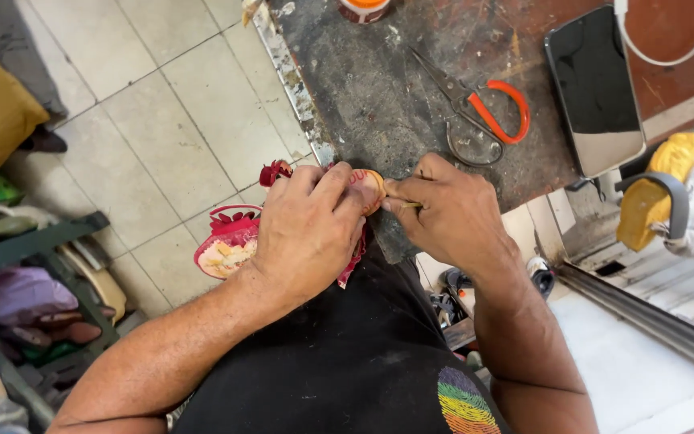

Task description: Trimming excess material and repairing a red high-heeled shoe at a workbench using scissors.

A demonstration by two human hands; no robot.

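Observation:
My left hand (307, 229) grips a small red sandal (230, 241) with frilly straps and a pale insole, pressing its tan sole edge (371, 189) against the front corner of the dark workbench (379, 96). My right hand (451, 213) is closed on a thin tool whose tip touches the sole edge; most of the tool is hidden by the fingers. Both hands meet over my lap, above my black shirt.
Orange-handled scissors (479, 112) and a black phone (596, 88) with a white cable lie on the bench. An orange-lidded jar (363, 8) stands at the far edge. A rack of shoes (34, 297) is at left on the tiled floor. Yellow cloth (668, 181) lies right.

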